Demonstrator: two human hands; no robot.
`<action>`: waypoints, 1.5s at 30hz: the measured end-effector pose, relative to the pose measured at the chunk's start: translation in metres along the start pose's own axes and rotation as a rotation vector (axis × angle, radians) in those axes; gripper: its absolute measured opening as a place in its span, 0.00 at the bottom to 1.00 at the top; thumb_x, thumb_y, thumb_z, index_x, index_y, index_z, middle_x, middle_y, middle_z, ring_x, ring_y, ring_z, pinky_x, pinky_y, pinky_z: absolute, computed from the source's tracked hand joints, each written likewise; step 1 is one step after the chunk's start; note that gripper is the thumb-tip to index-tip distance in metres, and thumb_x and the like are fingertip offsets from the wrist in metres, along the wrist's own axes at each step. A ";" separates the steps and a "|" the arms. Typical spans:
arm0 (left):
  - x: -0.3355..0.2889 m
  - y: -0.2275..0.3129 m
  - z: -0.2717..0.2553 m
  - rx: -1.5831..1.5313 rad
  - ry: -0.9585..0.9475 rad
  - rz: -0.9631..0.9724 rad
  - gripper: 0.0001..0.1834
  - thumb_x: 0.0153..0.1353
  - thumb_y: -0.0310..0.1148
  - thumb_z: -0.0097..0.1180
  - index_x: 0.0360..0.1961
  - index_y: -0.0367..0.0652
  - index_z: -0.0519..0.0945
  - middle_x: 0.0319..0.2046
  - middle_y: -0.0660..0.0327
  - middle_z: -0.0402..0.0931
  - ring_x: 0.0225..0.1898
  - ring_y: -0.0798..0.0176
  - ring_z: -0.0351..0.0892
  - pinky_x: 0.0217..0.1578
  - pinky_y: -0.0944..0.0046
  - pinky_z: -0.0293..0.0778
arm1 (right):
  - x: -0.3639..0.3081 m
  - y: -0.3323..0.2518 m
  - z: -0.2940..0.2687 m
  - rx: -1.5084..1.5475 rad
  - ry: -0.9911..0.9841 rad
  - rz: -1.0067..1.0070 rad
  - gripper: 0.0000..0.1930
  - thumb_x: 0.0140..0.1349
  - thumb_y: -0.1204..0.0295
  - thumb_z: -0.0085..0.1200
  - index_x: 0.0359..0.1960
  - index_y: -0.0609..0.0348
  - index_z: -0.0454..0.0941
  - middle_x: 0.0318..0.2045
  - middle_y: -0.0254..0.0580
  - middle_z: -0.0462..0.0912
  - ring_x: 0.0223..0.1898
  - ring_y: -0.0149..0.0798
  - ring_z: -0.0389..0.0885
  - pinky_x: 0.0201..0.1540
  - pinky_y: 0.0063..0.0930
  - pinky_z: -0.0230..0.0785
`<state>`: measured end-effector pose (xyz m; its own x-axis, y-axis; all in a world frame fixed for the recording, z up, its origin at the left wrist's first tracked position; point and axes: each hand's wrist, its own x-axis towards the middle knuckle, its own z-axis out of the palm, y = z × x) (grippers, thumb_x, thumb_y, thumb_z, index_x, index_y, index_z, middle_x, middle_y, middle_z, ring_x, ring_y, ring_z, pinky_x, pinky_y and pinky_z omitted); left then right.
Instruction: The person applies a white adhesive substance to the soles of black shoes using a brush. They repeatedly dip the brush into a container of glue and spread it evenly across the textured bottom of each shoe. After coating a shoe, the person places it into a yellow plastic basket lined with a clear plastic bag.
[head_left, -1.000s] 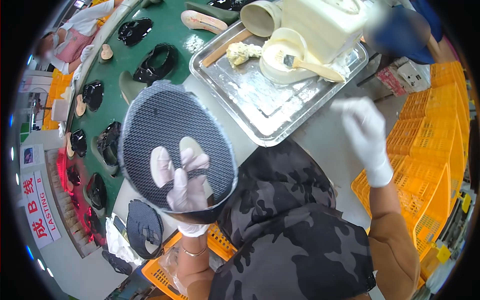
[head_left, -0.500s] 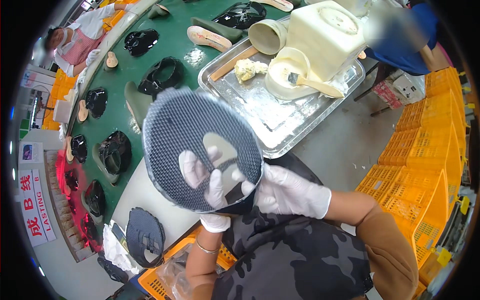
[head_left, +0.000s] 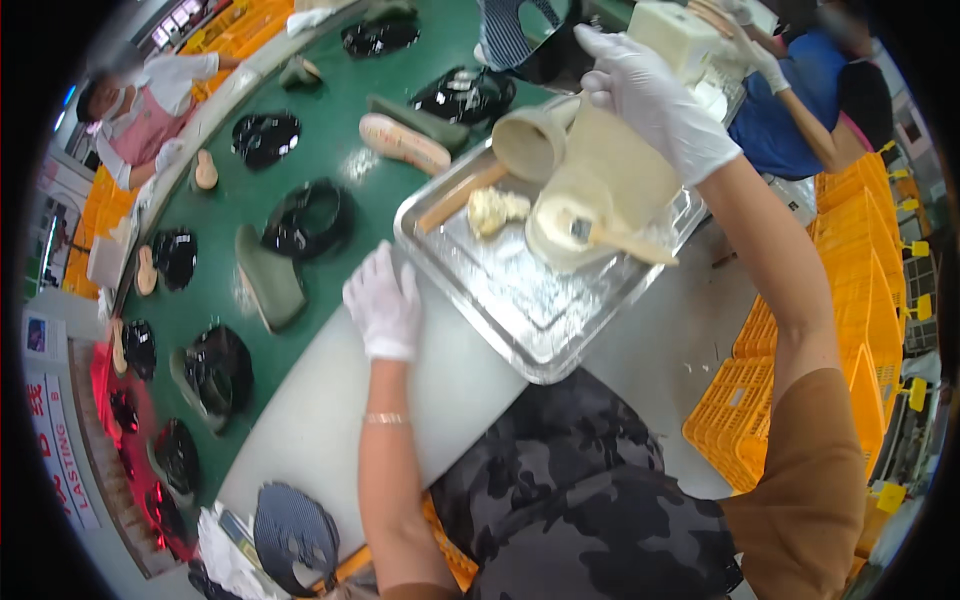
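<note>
My right hand, white-gloved, reaches far out above the metal tray. Its bent fingers are at the dark edge of a grey mesh shoe upper at the top of the view and appear to grip it; part of that contact is hidden. On the pale worktop, beside the green belt, my gloved left hand rests with fingers spread and nothing in it. Another mesh shoe upper lies at the lower left, next to crumpled white paper.
The tray holds cream containers, a brush and a yellowish lump. Green shoe lasts, black glossy uppers and insoles lie on the belt. Orange crates stand at right. Two people work nearby.
The mesh shoe upper has gone from between both hands to the far side, with my right hand stretched after it. My left hand has let go and come down on the worktop.
</note>
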<state>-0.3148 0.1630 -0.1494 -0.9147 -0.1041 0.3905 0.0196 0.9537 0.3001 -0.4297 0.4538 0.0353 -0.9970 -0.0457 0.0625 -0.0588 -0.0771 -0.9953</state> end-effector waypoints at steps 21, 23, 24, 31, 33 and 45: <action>0.006 0.008 -0.024 -0.083 -0.104 0.010 0.24 0.53 0.31 0.54 0.52 0.36 0.69 0.49 0.51 0.70 0.52 0.50 0.66 0.56 0.51 0.56 | 0.271 0.043 -0.067 -1.495 0.197 -0.062 0.21 0.57 0.61 0.53 0.48 0.61 0.68 0.43 0.55 0.78 0.46 0.52 0.77 0.48 0.39 0.69; 0.006 0.008 -0.020 -0.101 -0.094 0.006 0.25 0.51 0.31 0.55 0.52 0.36 0.69 0.49 0.51 0.70 0.51 0.50 0.67 0.55 0.50 0.56 | 0.275 0.052 -0.074 -1.451 0.168 -0.084 0.21 0.58 0.61 0.52 0.50 0.59 0.68 0.42 0.53 0.78 0.45 0.51 0.77 0.47 0.39 0.69; 0.006 0.007 -0.019 -0.111 -0.086 0.002 0.26 0.51 0.31 0.56 0.52 0.37 0.69 0.49 0.52 0.70 0.51 0.50 0.66 0.55 0.50 0.55 | 0.276 0.052 -0.074 -1.402 0.133 -0.079 0.21 0.58 0.61 0.52 0.50 0.58 0.68 0.42 0.52 0.79 0.45 0.50 0.78 0.47 0.39 0.69; 0.005 0.007 -0.016 -0.146 -0.046 0.032 0.23 0.53 0.33 0.56 0.51 0.38 0.70 0.48 0.54 0.71 0.51 0.52 0.67 0.55 0.51 0.56 | 0.225 0.031 -0.063 -1.036 -0.020 -0.227 0.10 0.60 0.68 0.50 0.40 0.57 0.76 0.33 0.45 0.81 0.32 0.39 0.80 0.39 0.30 0.72; 0.005 0.006 -0.018 -0.139 -0.019 0.053 0.23 0.53 0.31 0.55 0.51 0.38 0.70 0.48 0.53 0.71 0.50 0.51 0.68 0.54 0.54 0.58 | 0.190 0.031 -0.051 -0.896 -0.054 -0.408 0.09 0.60 0.68 0.50 0.39 0.57 0.77 0.32 0.45 0.81 0.33 0.39 0.80 0.39 0.31 0.72; -0.009 -0.007 -0.006 -0.133 0.091 0.138 0.24 0.53 0.33 0.55 0.51 0.37 0.69 0.50 0.50 0.68 0.55 0.43 0.62 0.56 0.47 0.55 | -0.147 -0.024 -0.023 -1.257 -0.481 -1.063 0.12 0.50 0.75 0.52 0.39 0.54 0.74 0.30 0.37 0.78 0.30 0.38 0.79 0.30 0.30 0.73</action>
<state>-0.3044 0.1561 -0.1501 -0.8597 -0.0056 0.5108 0.2006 0.9158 0.3478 -0.2824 0.4852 0.0481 -0.4068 -0.7861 0.4654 -0.8692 0.4898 0.0676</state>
